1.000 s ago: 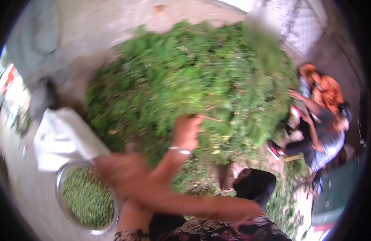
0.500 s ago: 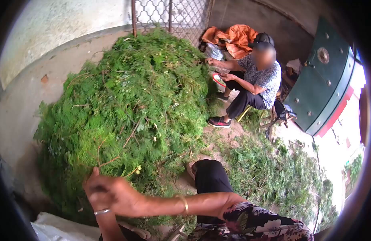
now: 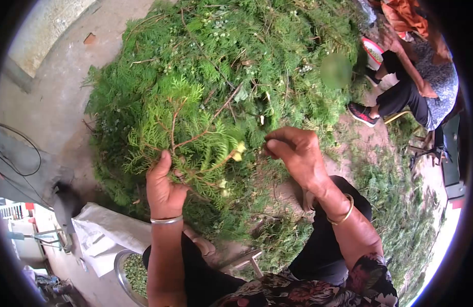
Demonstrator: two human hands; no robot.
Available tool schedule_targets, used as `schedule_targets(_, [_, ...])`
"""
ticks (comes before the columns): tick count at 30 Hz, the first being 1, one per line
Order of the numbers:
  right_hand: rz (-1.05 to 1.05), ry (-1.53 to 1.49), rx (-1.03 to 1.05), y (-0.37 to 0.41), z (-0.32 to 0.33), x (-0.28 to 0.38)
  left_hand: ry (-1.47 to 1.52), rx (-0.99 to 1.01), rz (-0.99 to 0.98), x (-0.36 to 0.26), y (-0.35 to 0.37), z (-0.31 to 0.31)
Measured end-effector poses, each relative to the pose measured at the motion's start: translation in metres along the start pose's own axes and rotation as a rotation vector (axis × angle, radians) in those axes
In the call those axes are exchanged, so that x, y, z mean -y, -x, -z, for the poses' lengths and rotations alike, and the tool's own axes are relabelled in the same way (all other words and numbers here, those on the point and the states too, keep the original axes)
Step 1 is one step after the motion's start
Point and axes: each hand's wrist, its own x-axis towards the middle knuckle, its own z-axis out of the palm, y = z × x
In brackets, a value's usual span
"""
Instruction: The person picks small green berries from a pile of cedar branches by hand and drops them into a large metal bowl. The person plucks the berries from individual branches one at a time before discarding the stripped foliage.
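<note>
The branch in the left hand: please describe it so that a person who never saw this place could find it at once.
A big heap of green cuttings fills the head view. At its near edge the left hand grips the branch by its base. Unlike the lying greenery behind, it stands raised, with forked reddish-brown stems and pale yellow bits at one tip.

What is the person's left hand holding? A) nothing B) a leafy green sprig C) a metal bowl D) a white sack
B: the left hand is closed round the stem of a leafy green sprig, with the right hand pinched beside its tip.
</note>
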Motion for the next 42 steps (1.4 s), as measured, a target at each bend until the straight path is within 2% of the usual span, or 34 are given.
schedule_targets(3, [-0.204,-0.142,0.22,0.001,0.011,0.007,0.017,0.079,0.052,0.006,-0.004,0.002])
schedule_targets(7, [-0.288,-0.336,0.357,0.004,0.0,0.004,0.027,-0.014,0.07,0.014,0.001,-0.011])
schedule_targets(10, [-0.354,-0.439,0.333,0.009,-0.011,0.002,0.045,-0.099,0.112,0.02,0.003,-0.014])
schedule_targets(12, [-0.302,-0.442,0.287,0.012,-0.017,0.0,0.041,0.01,0.119,0.025,0.0,-0.007])
schedule_targets(16, [-0.303,-0.498,0.238,0.012,-0.02,-0.002,0.016,-0.008,0.122,0.028,0.007,-0.013])
schedule_targets(20, [-0.302,-0.4,0.175,0.01,-0.016,0.002,-0.077,-0.044,0.089,0.019,0.011,-0.015])
schedule_targets(22, [-0.221,-0.15,0.298,0.007,-0.011,0.004,-0.175,-0.069,0.04,0.016,0.008,-0.011])
schedule_targets(26, [-0.2,-0.04,0.328,0.003,-0.008,0.012,-0.383,-0.047,-0.044,0.016,0.01,-0.009])
schedule_targets(28, [-0.178,-0.033,0.365,0.002,-0.005,0.011,-0.42,-0.04,-0.025,0.012,0.015,-0.016])
schedule_targets(33, [-0.162,-0.015,0.445,0.004,-0.004,0.017,-0.471,-0.209,0.093,0.01,0.019,-0.024])
schedule_targets(36, [-0.16,-0.029,0.509,0.003,-0.005,0.015,-0.516,-0.284,0.048,0.01,0.018,-0.025])
schedule_targets(42, [-0.301,0.004,0.608,0.004,-0.005,0.024,-0.547,-0.224,0.039,0.005,0.015,-0.02])
